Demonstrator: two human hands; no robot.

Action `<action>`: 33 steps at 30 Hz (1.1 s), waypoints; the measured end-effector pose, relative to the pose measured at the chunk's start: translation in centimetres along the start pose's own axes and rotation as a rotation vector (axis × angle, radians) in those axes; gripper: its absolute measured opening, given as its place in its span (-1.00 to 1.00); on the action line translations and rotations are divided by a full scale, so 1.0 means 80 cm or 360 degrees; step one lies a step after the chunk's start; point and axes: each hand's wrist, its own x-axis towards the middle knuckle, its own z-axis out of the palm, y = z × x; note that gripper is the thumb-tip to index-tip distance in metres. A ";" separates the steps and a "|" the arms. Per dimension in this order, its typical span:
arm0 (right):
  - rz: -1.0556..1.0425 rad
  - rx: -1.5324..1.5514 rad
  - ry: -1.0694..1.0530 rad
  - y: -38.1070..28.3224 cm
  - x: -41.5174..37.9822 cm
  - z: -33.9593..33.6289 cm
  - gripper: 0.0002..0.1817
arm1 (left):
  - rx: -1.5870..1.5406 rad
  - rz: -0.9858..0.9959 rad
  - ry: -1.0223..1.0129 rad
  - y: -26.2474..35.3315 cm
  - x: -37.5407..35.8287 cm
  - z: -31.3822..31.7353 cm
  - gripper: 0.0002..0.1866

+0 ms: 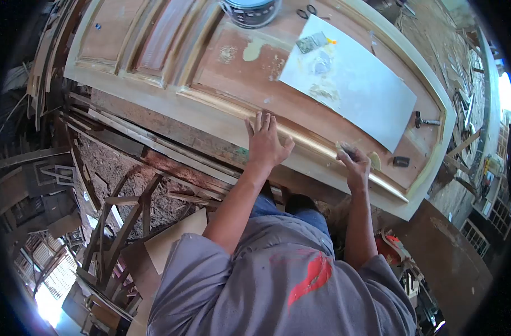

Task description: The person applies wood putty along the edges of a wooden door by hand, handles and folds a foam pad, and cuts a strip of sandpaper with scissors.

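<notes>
A panelled wooden door (pixel 210 112) lies flat in front of me. My left hand (pixel 265 140) rests on its near frame by the moulding, fingers spread, holding nothing. Farther right, my right hand (pixel 356 165) pinches a small dark piece (pixel 348 149) over the gold-coloured moulding (pixel 317 147). Just right of that hand is a pale yellowish round piece (pixel 374 161), partly hidden by the fingers. A white board (pixel 367 95) on the door carries smears of filler and a greyish scraper (pixel 311 42).
A bucket (pixel 251 12) and scissors (pixel 306 12) stand or lie near the door's far side. A hammer-like tool (pixel 426 120) and a small black block (pixel 401 162) lie at its right end. Wood scraps and planks (pixel 121 229) crowd the left.
</notes>
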 end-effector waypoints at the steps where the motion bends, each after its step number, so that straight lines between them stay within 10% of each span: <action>1: 0.0009 -0.0032 -0.0005 -0.010 0.001 0.009 -0.73 | -0.0092 0.0006 0.0020 -0.021 0.004 -0.012 -0.04; 8: -0.0005 -0.0139 0.0064 0.001 0.011 0.038 -0.78 | 0.0362 -0.0394 0.0179 -0.155 0.065 -0.063 -0.10; 25: -0.0061 -0.0308 0.0057 -0.017 0.035 0.092 -0.80 | 0.0203 -0.0393 -0.0001 -0.175 0.082 -0.102 -0.12; 33: -0.0380 -0.0966 0.0215 -0.055 0.056 0.081 -0.79 | -0.0399 -0.0175 0.1074 -0.196 0.001 -0.061 -0.45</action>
